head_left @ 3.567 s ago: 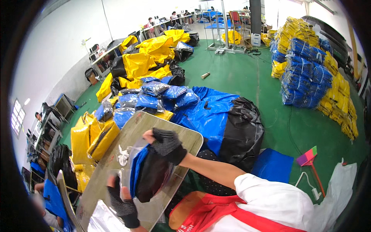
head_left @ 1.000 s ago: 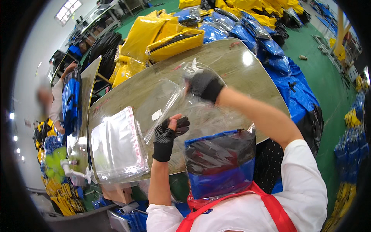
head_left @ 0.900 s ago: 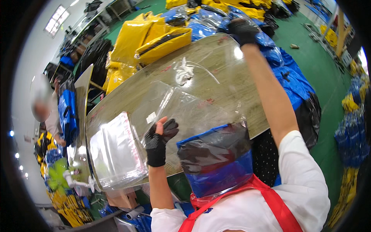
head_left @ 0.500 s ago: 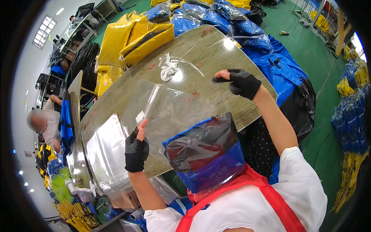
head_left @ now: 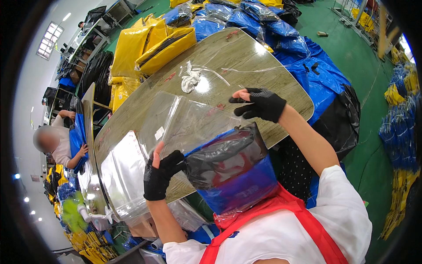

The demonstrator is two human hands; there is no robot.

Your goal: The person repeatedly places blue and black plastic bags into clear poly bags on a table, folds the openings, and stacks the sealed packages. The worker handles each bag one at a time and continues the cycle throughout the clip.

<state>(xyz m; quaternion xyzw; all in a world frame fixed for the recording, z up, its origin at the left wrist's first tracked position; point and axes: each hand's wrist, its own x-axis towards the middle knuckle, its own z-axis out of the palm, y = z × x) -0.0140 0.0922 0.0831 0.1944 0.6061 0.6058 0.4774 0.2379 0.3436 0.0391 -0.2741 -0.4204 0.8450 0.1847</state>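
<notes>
A folded blue-and-black item (head_left: 235,176) wrapped in clear plastic leans between the table's near edge and my red apron. The clear plastic of its bag (head_left: 198,116) spreads flat over the table ahead of it. My left hand (head_left: 163,174), in a black fingerless glove, is open at the package's left edge, thumb raised and fingers reaching to its corner. Above the package's far right corner is my right hand (head_left: 261,104), gloved alike, its fingers apart and curved, holding nothing that I can see.
On the wood-patterned table (head_left: 246,57) lie a crumpled white scrap (head_left: 190,81) and a stack of clear bags (head_left: 123,171). Yellow packages (head_left: 167,50) and blue packages (head_left: 246,22) are piled beyond it. Another person (head_left: 61,143) handles a blue item at the left.
My right hand has come down and left toward the package. My left hand has turned its fingers in to the package's edge. The package tilts slightly. At left, the person's blue item has shifted.
</notes>
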